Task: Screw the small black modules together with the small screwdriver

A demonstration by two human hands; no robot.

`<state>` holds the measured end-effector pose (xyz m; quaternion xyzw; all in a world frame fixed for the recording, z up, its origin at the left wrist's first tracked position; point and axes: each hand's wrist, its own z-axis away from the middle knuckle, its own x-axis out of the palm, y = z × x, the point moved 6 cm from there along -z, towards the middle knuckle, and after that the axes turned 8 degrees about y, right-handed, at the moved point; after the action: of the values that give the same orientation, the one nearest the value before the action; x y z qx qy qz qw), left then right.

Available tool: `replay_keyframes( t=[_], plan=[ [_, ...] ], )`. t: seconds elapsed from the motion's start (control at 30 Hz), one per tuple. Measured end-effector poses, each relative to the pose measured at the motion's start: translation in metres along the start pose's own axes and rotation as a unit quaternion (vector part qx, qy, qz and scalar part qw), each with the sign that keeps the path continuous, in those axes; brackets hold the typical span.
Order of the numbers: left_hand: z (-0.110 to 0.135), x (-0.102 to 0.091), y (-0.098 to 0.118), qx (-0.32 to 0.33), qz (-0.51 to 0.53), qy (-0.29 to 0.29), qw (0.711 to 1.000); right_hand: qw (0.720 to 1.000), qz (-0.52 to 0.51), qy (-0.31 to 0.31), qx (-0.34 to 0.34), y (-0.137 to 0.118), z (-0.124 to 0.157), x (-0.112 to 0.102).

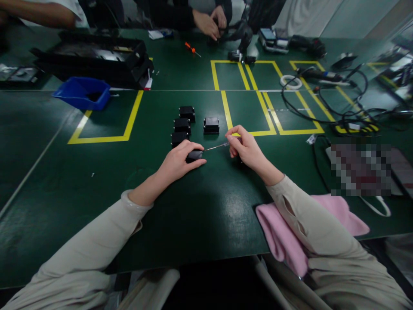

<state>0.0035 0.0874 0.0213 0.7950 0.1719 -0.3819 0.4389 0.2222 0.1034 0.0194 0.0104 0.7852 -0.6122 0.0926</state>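
Pinching at the centre of the frame, your left grip [176, 162] has a black block [195, 156] between thumb and fingers, low over the table [222, 219]; whether the block bears on the surface cannot be told. Your right grip [245, 148], just right of centre, is closed by the fingertips around a slim tool [214, 147]. Its thin metal shaft points left, with the tip at the block's right end; your fingers mostly hide its rear part. Three further blocks [182, 125] form a slanting row above your left grip, the lowest just beside your fingers and partly covered by them. A separate block [211, 125] sits to the right of that row. A pink cloth [277, 228] lies under your right sleeve [309, 219], lower right. At upper left, a blue scoop [85, 92] lies in front of a black tray [97, 60]. An orange-handled screwdriver [190, 48] lies at upper centre, near a co-worker's hands [206, 25].
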Motion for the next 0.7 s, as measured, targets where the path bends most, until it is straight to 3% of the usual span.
replay_keyframes(
  t=[0.7],
  plan=[
    [-0.0005,-0.0003,0.0006,-0.004,0.001,-0.004,1.000,1.000,0.014,0.011,-0.011,-0.0012,-0.0002,-0.0018]
  ],
)
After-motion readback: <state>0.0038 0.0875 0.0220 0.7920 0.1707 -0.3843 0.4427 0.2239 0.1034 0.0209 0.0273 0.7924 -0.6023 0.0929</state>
